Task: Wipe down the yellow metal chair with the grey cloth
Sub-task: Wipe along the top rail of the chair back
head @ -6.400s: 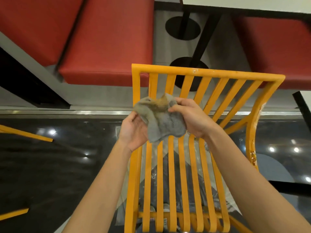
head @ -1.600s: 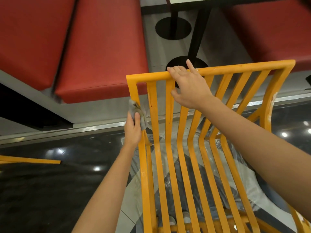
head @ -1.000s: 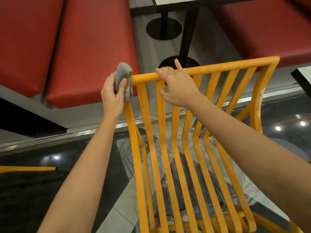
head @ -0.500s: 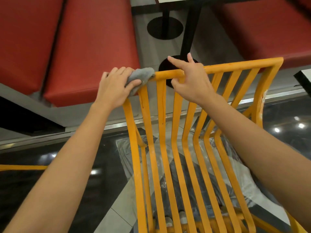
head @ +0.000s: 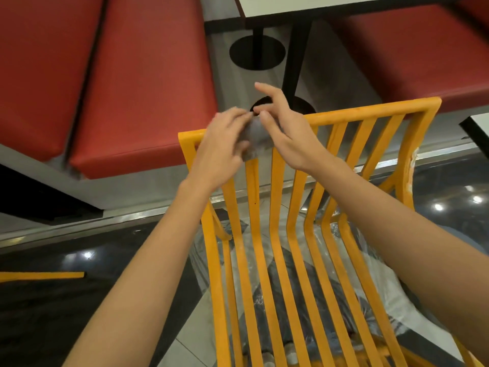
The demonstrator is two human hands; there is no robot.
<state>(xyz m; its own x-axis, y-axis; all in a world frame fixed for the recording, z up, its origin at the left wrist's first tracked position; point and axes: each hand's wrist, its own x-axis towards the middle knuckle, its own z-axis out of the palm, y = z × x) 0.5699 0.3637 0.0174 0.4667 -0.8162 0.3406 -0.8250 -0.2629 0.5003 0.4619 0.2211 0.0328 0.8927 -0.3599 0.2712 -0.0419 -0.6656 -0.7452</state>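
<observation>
The yellow metal chair (head: 369, 115) fills the lower middle of the head view, its slatted back rising to a top rail. The grey cloth (head: 255, 137) lies bunched on that top rail, left of its middle. My left hand (head: 221, 147) covers the cloth's left side and grips it, blurred by motion. My right hand (head: 284, 125) is at the cloth's right side, thumb and forefinger pinching its upper edge while the other fingers spread upward. Most of the cloth is hidden between the two hands.
Red padded benches (head: 137, 83) stand beyond the chair at left and right. A white table (head: 304, 6) on a black post with round bases (head: 256, 53) is straight ahead. A clear plastic sheet (head: 397, 300) lies on the glossy dark floor under the chair.
My left hand has slid the cloth right along the top rail from the left corner. My right hand has lifted off the rail and now pinches the cloth.
</observation>
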